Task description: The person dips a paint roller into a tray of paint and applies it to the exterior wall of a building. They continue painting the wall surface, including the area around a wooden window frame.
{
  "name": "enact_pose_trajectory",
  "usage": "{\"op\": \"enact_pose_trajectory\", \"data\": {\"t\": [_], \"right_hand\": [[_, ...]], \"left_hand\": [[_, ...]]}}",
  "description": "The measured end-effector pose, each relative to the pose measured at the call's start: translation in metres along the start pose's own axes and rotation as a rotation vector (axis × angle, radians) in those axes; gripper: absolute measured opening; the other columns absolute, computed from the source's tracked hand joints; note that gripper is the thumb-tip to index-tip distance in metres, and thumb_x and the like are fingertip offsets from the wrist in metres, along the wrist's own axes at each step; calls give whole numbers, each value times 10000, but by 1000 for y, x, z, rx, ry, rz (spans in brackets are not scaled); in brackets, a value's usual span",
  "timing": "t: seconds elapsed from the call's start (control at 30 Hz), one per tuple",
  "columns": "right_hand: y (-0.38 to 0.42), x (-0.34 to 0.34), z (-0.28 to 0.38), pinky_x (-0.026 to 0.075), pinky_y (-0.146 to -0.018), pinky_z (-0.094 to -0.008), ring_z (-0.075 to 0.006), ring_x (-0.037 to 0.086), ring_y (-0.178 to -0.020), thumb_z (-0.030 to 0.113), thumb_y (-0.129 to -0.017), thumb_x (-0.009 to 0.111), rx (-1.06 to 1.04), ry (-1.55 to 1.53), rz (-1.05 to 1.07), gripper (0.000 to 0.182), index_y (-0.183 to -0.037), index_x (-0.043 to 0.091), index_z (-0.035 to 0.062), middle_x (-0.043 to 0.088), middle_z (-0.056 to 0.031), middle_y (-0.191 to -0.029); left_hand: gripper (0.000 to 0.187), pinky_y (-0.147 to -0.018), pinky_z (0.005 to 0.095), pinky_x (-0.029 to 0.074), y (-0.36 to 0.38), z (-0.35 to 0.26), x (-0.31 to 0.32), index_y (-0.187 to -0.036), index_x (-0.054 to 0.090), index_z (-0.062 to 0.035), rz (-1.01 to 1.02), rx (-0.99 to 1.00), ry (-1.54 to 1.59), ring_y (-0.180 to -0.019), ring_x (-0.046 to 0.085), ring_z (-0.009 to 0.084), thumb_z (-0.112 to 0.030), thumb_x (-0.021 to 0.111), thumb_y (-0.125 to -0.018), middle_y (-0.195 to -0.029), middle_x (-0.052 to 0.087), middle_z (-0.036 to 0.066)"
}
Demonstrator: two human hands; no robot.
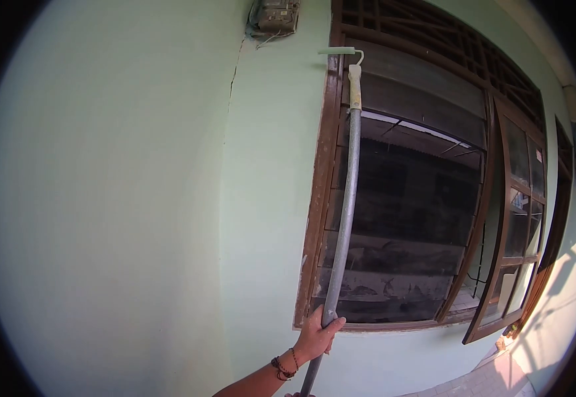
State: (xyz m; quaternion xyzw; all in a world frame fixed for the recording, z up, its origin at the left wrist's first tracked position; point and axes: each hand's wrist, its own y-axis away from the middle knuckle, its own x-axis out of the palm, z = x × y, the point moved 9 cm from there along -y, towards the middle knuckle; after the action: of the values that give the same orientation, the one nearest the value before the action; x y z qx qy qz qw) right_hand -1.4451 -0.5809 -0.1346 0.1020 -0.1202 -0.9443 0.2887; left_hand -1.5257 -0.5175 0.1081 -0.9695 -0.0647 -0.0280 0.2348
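My left hand, with dark bracelets at its wrist, is closed around the grey metal pole of a paint roller. The thumb crosses the near side of the pole. Only a sliver of my right hand shows at the bottom edge, lower on the same pole, its fingers at the shaft. Tilted slightly right, the pole rises to a stained whitish handle, a bent wire and a narrow pale-green roller sleeve. That sleeve overlaps the upper left of the brown window frame and the green wall.
An electricity meter box hangs high on the wall, with a crack running down below it. Dark louvred glass panes fill the window. To the right, a brown-framed casement stands swung outward. Sunlit paving lies at lower right.
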Motion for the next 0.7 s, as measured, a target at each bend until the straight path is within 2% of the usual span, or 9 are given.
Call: {"op": "enact_pose_trajectory", "data": {"t": [0.07,0.17,0.27,0.33,0.43,0.5,0.53,0.6,0.7], "right_hand": [[-40,2,42,375,-461,-294,-89,469,-581,220,-912,604,-315,-105,36,201,-765,515,114,506,44,-674],[-47,7,130,259,-344,-263,-90,334,-349,350,-923,566,-516,-291,10,405,-614,422,132,371,36,-448],[-62,3,175,297,-367,-243,-99,415,-414,441,-954,452,-707,-394,79,398,-770,499,90,498,-9,-572],[-70,3,185,303,-376,-237,-93,410,-428,444,-958,439,-769,-421,62,393,-798,494,89,498,-7,-597],[-78,5,193,309,-393,-232,-84,392,-444,431,-964,432,-820,-473,52,381,-815,491,86,480,6,-607],[-85,0,195,311,-400,-232,-81,379,-446,416,-966,438,-811,-495,53,374,-803,494,84,461,17,-592],[-89,2,202,373,-422,-266,-109,434,-469,371,-976,436,-801,-557,190,336,-837,469,67,452,-14,-588],[-90,8,217,436,-445,-301,-136,488,-492,326,-986,435,-791,-623,326,299,-871,444,50,442,-45,-583],[-87,5,229,401,-426,-284,-141,457,-463,398,-988,401,-800,-542,191,370,-839,439,62,429,-40,-568]], "left_hand": [[327,-330,260,420,-39,-32,-17,-1015,462,-19,-75,97,-122,-360,475,100,-295,600,-908,-567,495,17],[424,-340,262,439,-89,-87,-37,-1140,420,-5,-151,211,-173,-388,513,125,-327,579,-914,-596,514,48],[507,-338,268,434,-125,-124,-50,-1219,346,13,-184,297,-232,-386,516,141,-343,556,-925,-581,517,64],[578,-337,270,425,-147,-132,-55,-1277,287,32,-187,309,-304,-372,503,143,-354,544,-932,-556,509,64],[578,-340,291,446,-167,-158,-62,-1278,285,34,-264,560,-456,-378,529,173,-372,519,-938,-572,535,100],[556,-340,309,459,-166,-179,-57,-1270,291,33,-198,438,-375,-385,550,197,-366,500,-946,-574,546,118],[556,-340,309,459,-167,-192,-56,-1270,291,33,-195,437,-375,-385,550,197,-366,500,-946,-574,546,118],[487,-534,446,510,-173,-201,-59,-1251,337,43,-215,330,-397,-573,604,415,-323,470,-959,-689,589,265],[505,-617,482,493,-196,-198,-72,-1264,326,64,-273,451,-505,-659,604,462,-324,450,-965,-699,589,299]]}}
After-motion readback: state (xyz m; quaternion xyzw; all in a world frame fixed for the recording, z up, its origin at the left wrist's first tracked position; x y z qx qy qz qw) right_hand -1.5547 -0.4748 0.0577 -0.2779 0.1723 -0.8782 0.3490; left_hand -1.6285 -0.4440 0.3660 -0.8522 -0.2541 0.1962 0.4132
